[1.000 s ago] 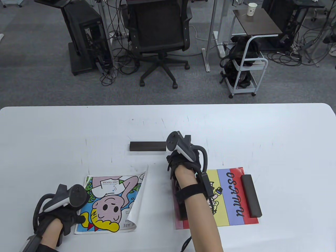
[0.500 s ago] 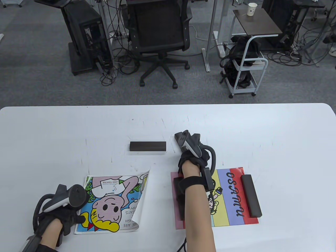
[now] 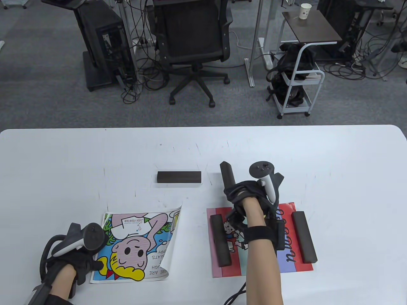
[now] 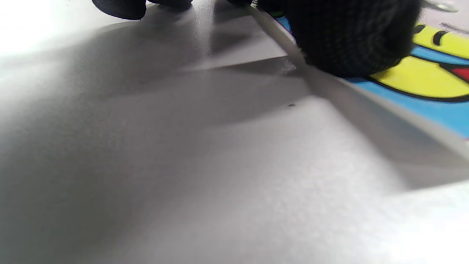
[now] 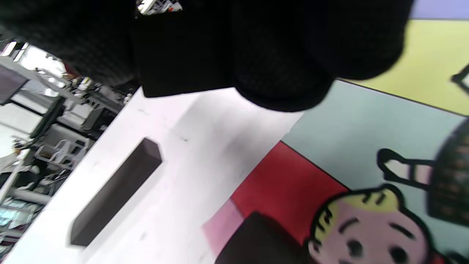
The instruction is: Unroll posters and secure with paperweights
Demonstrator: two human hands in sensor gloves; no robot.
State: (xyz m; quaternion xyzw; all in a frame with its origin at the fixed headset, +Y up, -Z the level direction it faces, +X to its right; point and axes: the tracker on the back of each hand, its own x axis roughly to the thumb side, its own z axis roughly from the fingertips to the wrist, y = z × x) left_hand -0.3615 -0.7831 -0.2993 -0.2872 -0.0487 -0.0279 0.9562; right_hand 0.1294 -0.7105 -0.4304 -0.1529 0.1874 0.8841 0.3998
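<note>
My right hand (image 3: 246, 197) has just lifted a paperweight bar (image 3: 227, 174); my left hand (image 3: 74, 257) presses the curling cartoon poster (image 3: 136, 244), awaiting it.

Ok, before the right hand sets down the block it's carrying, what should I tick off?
1. Right hand grips the held paperweight: ok.
2. Left hand presses the cartoon poster at its left side: ok.
3. Cartoon poster lies flat: not ok, its right edge curls up.
4. Striped poster is weighted at both ends, by the left block and the right block: ok.
5. Spare block lies on the table: ok.
6. Firmness of the right hand's grip: cannot tell.
</note>
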